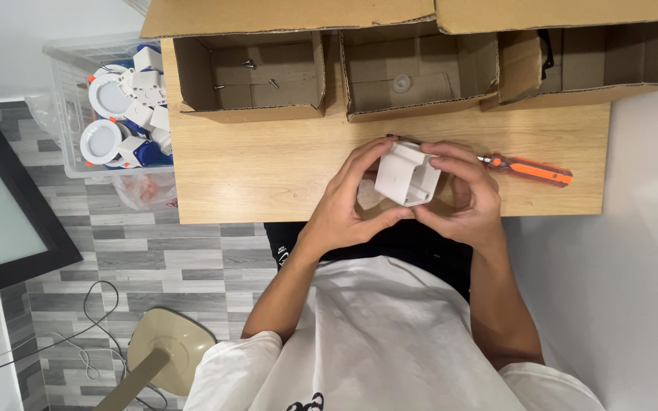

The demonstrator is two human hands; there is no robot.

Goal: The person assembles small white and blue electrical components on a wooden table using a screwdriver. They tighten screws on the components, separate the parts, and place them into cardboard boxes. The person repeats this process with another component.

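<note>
— Looking at the wooden table [268, 167], what sits over its near edge?

— A small white plastic housing [407, 175], boxy, with flat smooth sides and an open end showing thin inner walls. It is tilted, held just above the table's front edge, not resting on the wood.

— Who holds it?

— Both hands. The left hand [344, 205] curls round its left side, fingers [367, 156] arched over the top corner and the thumb tucked beneath. The right hand [470, 194] wraps the right side, fingers bent over the top. Neither is spread flat; each is closed on the housing in a cupped grip.

— And round about on the table?

— An orange-handled screwdriver [527, 169] lies on the table just right of the right hand, its shaft running behind the fingers. At the table's far edge stand three open cardboard boxes: the left box [249, 106] has a few screws [249, 64] in it, the middle box [413, 80] a small pale disc. Off the table's left end is a clear plastic bin [66, 99] of round white lamp fittings [108, 97].
</note>
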